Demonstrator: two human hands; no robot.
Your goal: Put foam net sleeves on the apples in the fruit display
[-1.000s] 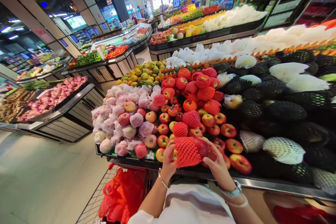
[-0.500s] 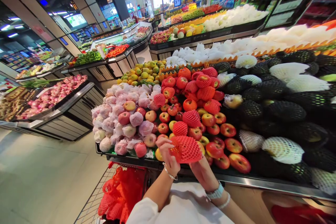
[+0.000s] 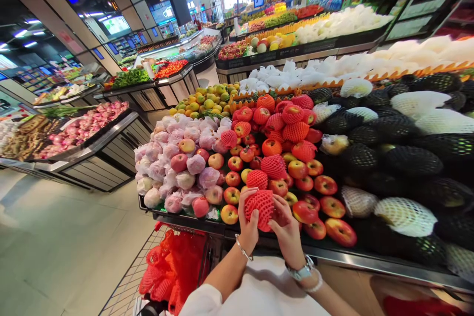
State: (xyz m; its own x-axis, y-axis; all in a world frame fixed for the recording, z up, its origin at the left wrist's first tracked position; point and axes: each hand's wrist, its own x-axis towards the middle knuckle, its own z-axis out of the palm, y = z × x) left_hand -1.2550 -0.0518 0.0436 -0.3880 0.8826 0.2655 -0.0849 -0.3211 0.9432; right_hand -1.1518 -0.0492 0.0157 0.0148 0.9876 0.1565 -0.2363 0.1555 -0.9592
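Note:
In front of my chest, a round apple in a red foam net (image 3: 259,209) is held between both hands above the display's front edge. My left hand (image 3: 249,222) is closed around its left side, with the thumb across the front. On the right side, my right hand (image 3: 286,224) grips the net with bent fingers and thumb. The net hides nearly all of the fruit's skin. Just beyond my hands lie loose red-yellow apples (image 3: 305,211) and several more red-netted apples (image 3: 274,166).
Paper-wrapped pale fruit (image 3: 174,202) is piled on the left, dark-netted fruit (image 3: 411,160) on the right. A metal rail (image 3: 370,266) edges the display. Below left stands a wire cart (image 3: 129,269) holding red netting (image 3: 174,269). An onion stand (image 3: 89,128) lies across the aisle.
The netted apple has turned from lying lengthwise to a rounder, more upright position. My right hand has moved from beneath it to its right side, and my left thumb now crosses the front.

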